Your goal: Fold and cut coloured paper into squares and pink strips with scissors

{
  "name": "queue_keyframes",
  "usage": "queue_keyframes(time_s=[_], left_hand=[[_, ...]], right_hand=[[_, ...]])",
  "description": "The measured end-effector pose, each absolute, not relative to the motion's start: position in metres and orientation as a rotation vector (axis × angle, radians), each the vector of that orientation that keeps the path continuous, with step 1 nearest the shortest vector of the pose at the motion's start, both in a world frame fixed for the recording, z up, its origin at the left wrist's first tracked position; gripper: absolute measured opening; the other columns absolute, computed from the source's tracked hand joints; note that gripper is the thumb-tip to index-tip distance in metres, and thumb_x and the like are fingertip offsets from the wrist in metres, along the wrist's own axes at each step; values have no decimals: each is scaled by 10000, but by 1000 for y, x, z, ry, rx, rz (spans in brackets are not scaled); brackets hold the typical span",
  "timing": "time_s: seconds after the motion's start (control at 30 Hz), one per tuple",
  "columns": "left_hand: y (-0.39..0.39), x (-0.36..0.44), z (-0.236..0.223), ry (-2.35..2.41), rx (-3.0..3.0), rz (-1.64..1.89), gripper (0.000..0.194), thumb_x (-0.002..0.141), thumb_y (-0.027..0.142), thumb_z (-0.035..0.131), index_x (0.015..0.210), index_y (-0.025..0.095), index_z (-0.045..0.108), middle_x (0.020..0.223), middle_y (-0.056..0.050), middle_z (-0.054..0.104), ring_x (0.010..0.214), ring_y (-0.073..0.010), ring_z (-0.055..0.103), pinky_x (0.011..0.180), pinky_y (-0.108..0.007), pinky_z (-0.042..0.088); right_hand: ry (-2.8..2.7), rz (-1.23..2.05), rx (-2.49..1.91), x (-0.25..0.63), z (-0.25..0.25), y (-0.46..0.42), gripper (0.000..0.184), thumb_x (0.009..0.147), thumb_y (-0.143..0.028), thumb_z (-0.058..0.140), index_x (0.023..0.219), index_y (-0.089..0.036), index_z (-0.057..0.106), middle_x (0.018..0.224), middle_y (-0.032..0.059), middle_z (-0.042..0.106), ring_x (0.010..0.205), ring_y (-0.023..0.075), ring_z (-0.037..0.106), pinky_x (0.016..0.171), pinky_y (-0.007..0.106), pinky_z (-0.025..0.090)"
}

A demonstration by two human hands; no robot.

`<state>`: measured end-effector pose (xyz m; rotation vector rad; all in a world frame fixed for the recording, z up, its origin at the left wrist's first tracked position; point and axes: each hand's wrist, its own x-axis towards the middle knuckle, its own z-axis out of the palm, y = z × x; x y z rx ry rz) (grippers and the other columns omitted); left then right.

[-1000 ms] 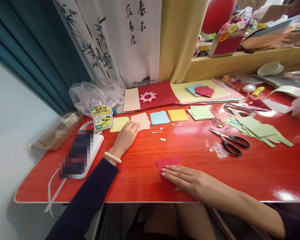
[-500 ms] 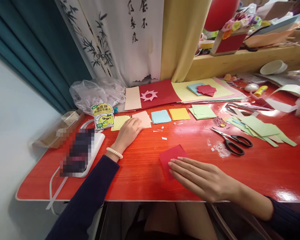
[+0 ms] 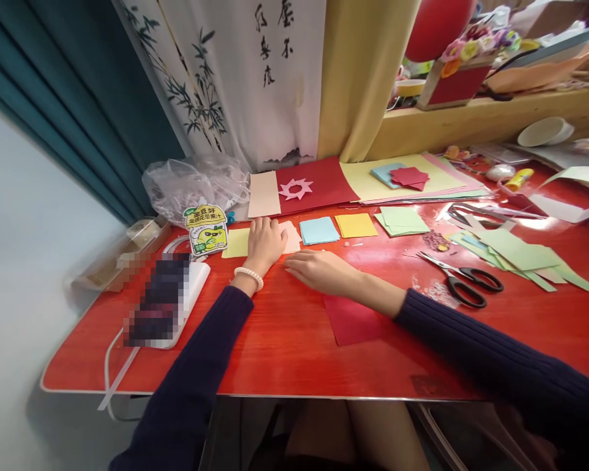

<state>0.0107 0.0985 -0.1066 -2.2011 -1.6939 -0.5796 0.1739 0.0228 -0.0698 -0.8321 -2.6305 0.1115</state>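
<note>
My left hand [image 3: 266, 244] rests on the pale pink square papers [image 3: 291, 238], its fingers laid over their left part. My right hand [image 3: 319, 269] is just in front of these papers, fingers stretched toward them; no object shows in it. Beneath my right wrist a red square sheet [image 3: 349, 322] lies flat, partly covered by the forearm. Yellow squares [image 3: 235, 243] are left of my left hand. To the right, along the same row, sit blue squares [image 3: 319, 231], orange squares [image 3: 356, 226] and light green squares [image 3: 402, 221].
Black-handled scissors [image 3: 466, 280] lie at the right, near green paper scraps [image 3: 520, 252]. A pink paper ring [image 3: 296, 190] sits on red card at the back. On the left are a white device [image 3: 194, 288], a juice-labelled card [image 3: 206, 230] and a plastic bag [image 3: 196, 186].
My right hand has left the red sheet and moved up and left to the pink papers. My left hand has shifted slightly, still on them. The view has moved a little.
</note>
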Motion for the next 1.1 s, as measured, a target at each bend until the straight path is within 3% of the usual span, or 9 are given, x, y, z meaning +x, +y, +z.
queue_keyframes(time_s=[0.17, 0.33, 0.53, 0.73, 0.87, 1.03, 1.1], left_hand=[[102, 10, -104, -1706, -2190, -561, 249, 854, 286, 457, 909, 82, 589, 1005, -223, 592, 1052, -390, 491, 891, -546, 367], [112, 13, -104, -1730, -2182, -579, 299, 880, 341, 435, 928, 87, 584, 977, -208, 618, 1013, -356, 521, 894, -518, 370], [112, 14, -100, -1759, -2191, -595, 329, 893, 336, 403, 894, 74, 603, 985, -233, 623, 1047, -377, 518, 900, -534, 348], [113, 16, -102, -1712, -2243, -624, 361, 921, 336, 339, 891, 86, 597, 885, -205, 666, 920, -333, 606, 865, -487, 364], [109, 16, -96, -1687, -2245, -709, 405, 948, 352, 270, 811, 135, 584, 784, -158, 677, 827, -289, 632, 857, -457, 370], [96, 7, -80, -1632, -2228, -954, 375, 956, 353, 255, 779, 191, 543, 804, -113, 636, 863, -259, 606, 874, -444, 377], [90, 4, -77, -1612, -2229, -1072, 349, 947, 399, 302, 761, 208, 526, 806, -90, 612, 897, -254, 592, 904, -451, 375]], right_hand=[[-2634, -15, -791, 162, -100, 40, 317, 958, -166, 362, 1034, -68, 654, 1092, 178, 657, 1022, 241, 604, 912, 387, 484], [-2611, -54, -793, 164, -103, 36, 348, 967, -173, 328, 1083, -58, 636, 1141, 168, 644, 1047, 243, 597, 932, 388, 484], [-2596, -5, -785, 164, -102, 37, 326, 962, -172, 348, 1046, -77, 648, 1121, 150, 656, 1041, 241, 602, 940, 393, 475], [-2520, 162, -778, 164, -109, 38, 305, 954, -183, 371, 1048, -73, 639, 1117, 173, 650, 1068, 253, 589, 968, 416, 447], [-2371, 334, -809, 168, -106, 39, 260, 933, -203, 421, 1056, -125, 636, 1098, 137, 659, 1050, 237, 597, 960, 402, 456], [-2007, 532, -946, 170, -90, 53, 327, 929, -209, 403, 1243, -191, 493, 1195, 112, 587, 1148, 221, 529, 974, 422, 436], [-1929, 624, -950, 166, -86, 60, 349, 902, -232, 458, 1250, -199, 463, 1122, 91, 607, 1089, 215, 556, 917, 398, 472]])
